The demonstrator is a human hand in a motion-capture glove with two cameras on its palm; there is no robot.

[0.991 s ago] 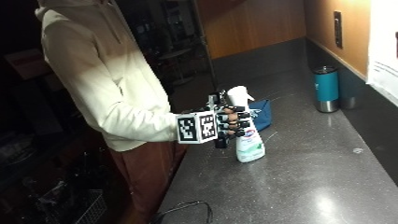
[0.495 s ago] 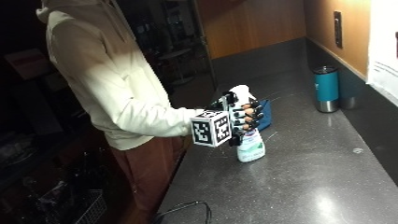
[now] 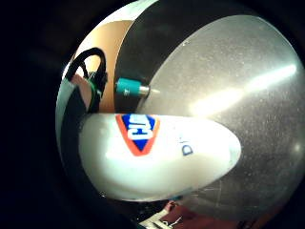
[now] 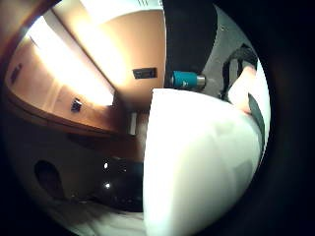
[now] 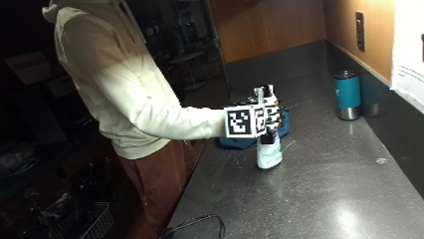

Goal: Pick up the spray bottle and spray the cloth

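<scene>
One broad dark table (image 5: pixel 344 199) carries everything, and places are given from the bottle. The bottle (image 5: pixel 268 149) stands upright near the table's front edge, its base seemingly on the surface; whether it has been raised at all cannot be told. A blue cloth (image 5: pixel 233 141) lies just behind and beside the bottle, toward the person, partly hidden by the right hand (image 5: pixel 271 118). A teal tumbler (image 5: pixel 347 94) stands well apart from the bottle, against the back wall. The gloved fingers (image 5: pixel 277 117) are curled round the bottle's neck below the white spray head, so the bottle is held; both palm views are filled by its white body (image 3: pixel 157 157), which fits a close wrap.

For the step in hand, the bottle should be lifted straight up so the base clears the table before any turning is done. The nozzle would best be turned toward the cloth, which lies on the near side of the bottle, and kept away from the tumbler. The index finger is judged to need a place on the trigger; whether it is there cannot be seen.
</scene>
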